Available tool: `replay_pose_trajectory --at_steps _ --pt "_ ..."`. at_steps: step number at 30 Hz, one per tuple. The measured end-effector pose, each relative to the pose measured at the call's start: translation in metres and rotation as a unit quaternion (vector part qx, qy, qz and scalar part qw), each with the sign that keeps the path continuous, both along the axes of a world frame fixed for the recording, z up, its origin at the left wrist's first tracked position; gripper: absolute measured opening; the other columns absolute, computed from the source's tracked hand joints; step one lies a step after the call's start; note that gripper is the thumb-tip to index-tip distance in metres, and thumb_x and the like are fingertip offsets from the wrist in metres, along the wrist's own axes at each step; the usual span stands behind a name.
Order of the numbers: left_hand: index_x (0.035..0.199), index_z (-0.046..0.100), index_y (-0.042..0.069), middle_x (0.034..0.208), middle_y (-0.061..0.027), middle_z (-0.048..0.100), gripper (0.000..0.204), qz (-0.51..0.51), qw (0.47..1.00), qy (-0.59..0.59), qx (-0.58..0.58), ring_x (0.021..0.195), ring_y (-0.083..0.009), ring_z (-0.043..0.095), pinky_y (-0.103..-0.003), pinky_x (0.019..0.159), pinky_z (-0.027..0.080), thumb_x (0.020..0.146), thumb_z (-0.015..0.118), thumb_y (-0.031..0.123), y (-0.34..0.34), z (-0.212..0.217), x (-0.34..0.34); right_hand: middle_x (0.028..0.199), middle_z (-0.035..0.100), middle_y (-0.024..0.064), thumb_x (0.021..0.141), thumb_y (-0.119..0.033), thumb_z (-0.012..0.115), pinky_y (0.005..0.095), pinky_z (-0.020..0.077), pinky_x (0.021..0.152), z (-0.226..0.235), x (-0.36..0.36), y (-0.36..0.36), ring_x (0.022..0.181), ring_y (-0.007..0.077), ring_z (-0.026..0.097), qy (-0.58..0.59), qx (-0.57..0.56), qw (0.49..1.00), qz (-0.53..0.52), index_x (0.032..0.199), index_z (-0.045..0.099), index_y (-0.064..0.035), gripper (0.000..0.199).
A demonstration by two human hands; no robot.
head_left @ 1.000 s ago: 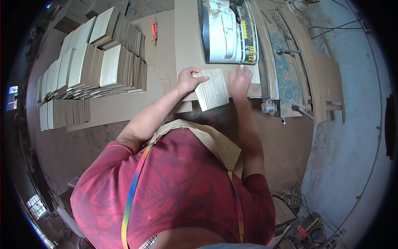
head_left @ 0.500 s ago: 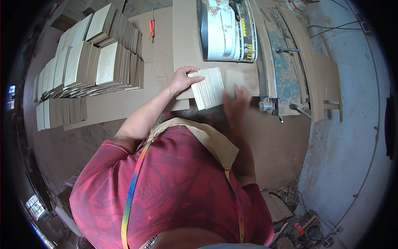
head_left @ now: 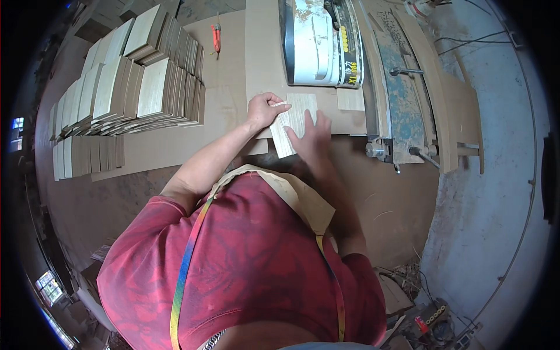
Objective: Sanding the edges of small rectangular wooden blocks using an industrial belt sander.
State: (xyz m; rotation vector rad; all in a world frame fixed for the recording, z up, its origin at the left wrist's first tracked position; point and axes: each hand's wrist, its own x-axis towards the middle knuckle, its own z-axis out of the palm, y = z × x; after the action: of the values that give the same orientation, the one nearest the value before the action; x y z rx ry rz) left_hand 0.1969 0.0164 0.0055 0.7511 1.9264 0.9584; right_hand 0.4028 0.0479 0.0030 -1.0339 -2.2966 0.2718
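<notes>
Thin, pale wooden panels [head_left: 283, 138] are held just in front of me at the near edge of the bench, one overlapping another at a slight angle. My left hand [head_left: 263, 111] grips their upper left edge, thumb on top and fingers curled round. Over the right side of the panels is my right hand [head_left: 315, 139], its fingers spread and slightly blurred; the fingertips seem to touch the wood. Another pale panel [head_left: 350, 100] lies flat on the bench to the right.
Stacks of similar panels [head_left: 154, 87] stand at the left. A red-handled tool [head_left: 216, 38] lies beyond them. A dusty white bulky object [head_left: 312, 49] sits at the far middle. On the right is a worn blue machine [head_left: 402, 93] with metal handles, beside a wall [head_left: 496, 192].
My right hand has moved left onto the panels, which now overlap at an angle. The loose panel on the bench lies farther right. My left hand keeps its grip.
</notes>
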Motion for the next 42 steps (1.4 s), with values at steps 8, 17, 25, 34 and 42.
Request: replay_pose_trajectory --at_steps 8,17,25,34,42 --pt "0.116 0.081 -0.002 0.101 -0.0088 0.078 0.032 -0.011 0.991 -0.106 0.079 0.081 -0.0156 0.07 -0.029 0.077 0.06 0.09 0.091 0.013 -0.016 -0.013 -0.018 0.139 0.062 0.0253 0.084 -0.027 0.084 0.0536 0.0523 0.101 -0.023 0.091 0.012 0.115 0.0461 0.06 -0.051 0.023 0.993 -0.108 0.134 0.07 -0.0003 0.058" --pt "0.118 0.08 -0.002 0.102 -0.0096 0.078 0.034 -0.021 0.993 -0.103 0.056 0.08 -0.017 0.071 -0.03 0.075 0.061 0.091 0.09 0.015 -0.002 -0.016 0.007 0.134 0.067 0.0222 0.093 -0.017 0.077 0.0516 0.0543 0.105 -0.036 0.049 0.114 0.121 0.0396 0.062 -0.083 0.085 0.982 -0.146 0.133 0.072 -0.0003 0.044" --pt "0.118 0.08 -0.002 0.104 -0.01 0.079 0.033 -0.001 0.999 0.026 0.028 0.081 -0.0177 0.072 -0.029 0.077 0.061 0.092 0.09 0.016 0.002 -0.017 -0.002 0.134 0.065 0.0248 0.085 -0.035 0.088 0.0525 0.0564 0.095 -0.004 0.021 -0.005 0.113 0.0445 0.063 -0.024 -0.012 0.999 0.028 0.135 0.072 -0.0011 0.062" --pt "0.109 0.081 -0.002 0.093 -0.0077 0.078 0.025 0.006 0.986 -0.133 0.095 0.078 -0.0159 0.071 -0.029 0.075 0.06 0.092 0.09 0.015 -0.005 -0.026 -0.009 0.136 0.063 0.022 0.087 -0.02 0.08 0.0526 0.0517 0.103 -0.039 0.092 0.055 0.12 0.0435 0.059 -0.091 0.088 0.98 -0.153 0.133 0.068 -0.0029 0.051" --pt "0.107 0.081 -0.002 0.089 -0.0058 0.075 0.019 -0.01 0.996 -0.079 0.042 0.072 -0.0142 0.068 -0.028 0.071 0.058 0.094 0.087 0.01 0.012 -0.004 0.012 0.134 0.066 0.0228 0.096 -0.017 0.076 0.049 0.0558 0.1 -0.046 0.03 0.12 0.12 0.0413 0.062 -0.001 0.078 0.989 -0.129 0.133 0.072 -0.0003 0.042"
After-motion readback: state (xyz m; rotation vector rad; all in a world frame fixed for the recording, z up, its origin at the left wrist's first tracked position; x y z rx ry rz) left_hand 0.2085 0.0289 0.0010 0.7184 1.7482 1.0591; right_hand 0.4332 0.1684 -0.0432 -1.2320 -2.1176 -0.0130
